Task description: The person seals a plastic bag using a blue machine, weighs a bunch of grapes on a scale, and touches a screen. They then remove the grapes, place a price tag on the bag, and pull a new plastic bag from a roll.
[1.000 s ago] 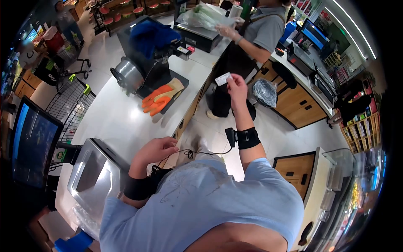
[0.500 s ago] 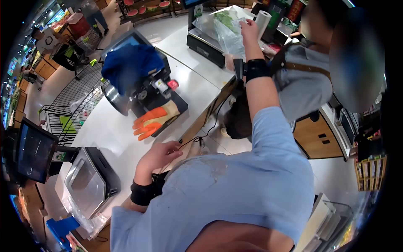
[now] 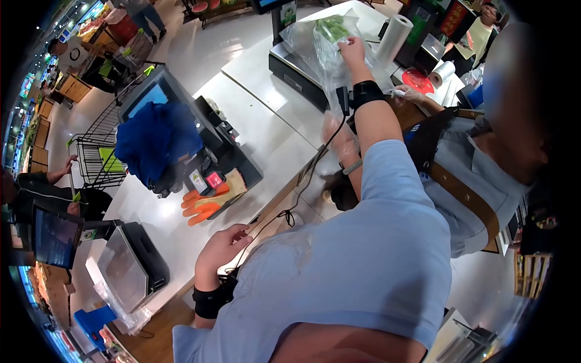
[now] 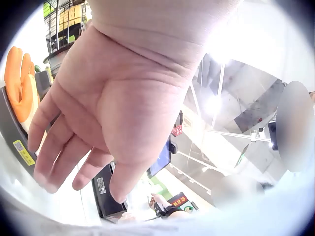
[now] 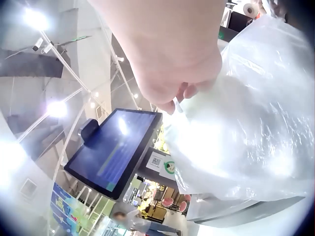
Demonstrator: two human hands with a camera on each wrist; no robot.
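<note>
Pinching a white label point(image 3: 343, 42) at the clear plastic bag point(image 5: 261, 118) with our right hand point(image 3: 353, 54), we hold our left hand point(image 4: 110, 96), fingers loosely spread.

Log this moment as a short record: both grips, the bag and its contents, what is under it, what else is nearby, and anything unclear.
Right grip: pinches a small white slip at the bag
Left grip: fingers loosely bent, holding nothing, near the counter edge
Bag: clear plastic
Contents: leafy greens
Under the bag: black scale
Nearby: white roll, orange glove, blue cloth, another person's gloved hand
Unclear: whether the slip is stuck down
</note>
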